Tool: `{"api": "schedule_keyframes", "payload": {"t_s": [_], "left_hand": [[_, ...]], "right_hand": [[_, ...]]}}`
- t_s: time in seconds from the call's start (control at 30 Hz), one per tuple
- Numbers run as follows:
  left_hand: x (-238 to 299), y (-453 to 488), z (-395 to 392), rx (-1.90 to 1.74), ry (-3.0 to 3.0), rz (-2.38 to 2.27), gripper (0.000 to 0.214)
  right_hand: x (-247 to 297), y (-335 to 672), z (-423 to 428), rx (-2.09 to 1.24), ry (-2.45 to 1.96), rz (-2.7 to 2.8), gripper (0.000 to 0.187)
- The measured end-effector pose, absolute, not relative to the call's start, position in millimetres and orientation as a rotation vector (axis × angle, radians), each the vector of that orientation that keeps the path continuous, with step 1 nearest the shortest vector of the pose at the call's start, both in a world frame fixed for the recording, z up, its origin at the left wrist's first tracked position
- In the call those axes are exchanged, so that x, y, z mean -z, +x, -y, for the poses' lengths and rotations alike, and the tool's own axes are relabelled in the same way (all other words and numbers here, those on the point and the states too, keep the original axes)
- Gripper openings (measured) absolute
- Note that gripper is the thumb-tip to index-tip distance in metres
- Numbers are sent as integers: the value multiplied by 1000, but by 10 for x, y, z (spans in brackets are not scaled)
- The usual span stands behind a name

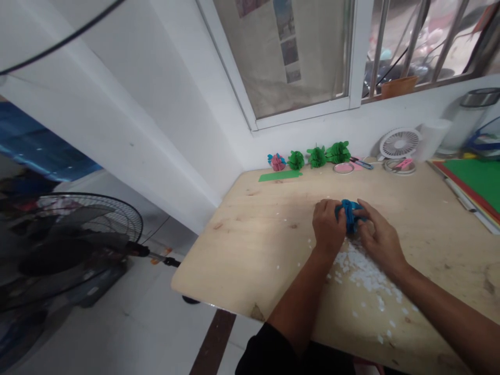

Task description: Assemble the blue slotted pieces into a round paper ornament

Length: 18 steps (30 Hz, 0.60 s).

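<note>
A blue folded-paper ornament (349, 214) is held between my two hands above the middle of the wooden table. My left hand (328, 221) closes on its left side, fingers bent behind it and thumb at the front. On its right side, my right hand (375, 232) grips it with curled fingers and thumb. Parts of the ornament are covered by the fingers. Below my hands, many small white paper bits (365, 271) lie scattered on the table (242, 245).
Along the wall stand a pink-and-blue paper ornament (277, 162) and several green ones (317, 156). A green paper strip (280, 176), a utility knife (362, 163), a small white fan (400, 144) and coloured sheets (474, 179) lie around. A black floor fan (74, 234) stands left.
</note>
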State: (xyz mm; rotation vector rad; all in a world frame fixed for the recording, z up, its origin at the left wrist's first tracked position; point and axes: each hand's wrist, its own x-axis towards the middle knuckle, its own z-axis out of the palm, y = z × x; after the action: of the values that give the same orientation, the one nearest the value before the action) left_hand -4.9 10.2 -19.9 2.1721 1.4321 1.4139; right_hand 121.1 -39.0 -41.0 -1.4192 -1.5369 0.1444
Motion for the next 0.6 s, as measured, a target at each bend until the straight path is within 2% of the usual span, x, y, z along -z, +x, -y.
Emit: {"api": "schedule_keyframes", "payload": {"t_s": [0.27, 0.6], "left_hand": [[212, -52, -116, -1417, 2203, -1383, 11], [209, -66, -103, -1425, 2205, -1283, 15]], "right_hand": [[378, 1262, 338, 20, -1387, 1515, 50], [439, 1283, 302, -18, -1394, 1484, 52]]}}
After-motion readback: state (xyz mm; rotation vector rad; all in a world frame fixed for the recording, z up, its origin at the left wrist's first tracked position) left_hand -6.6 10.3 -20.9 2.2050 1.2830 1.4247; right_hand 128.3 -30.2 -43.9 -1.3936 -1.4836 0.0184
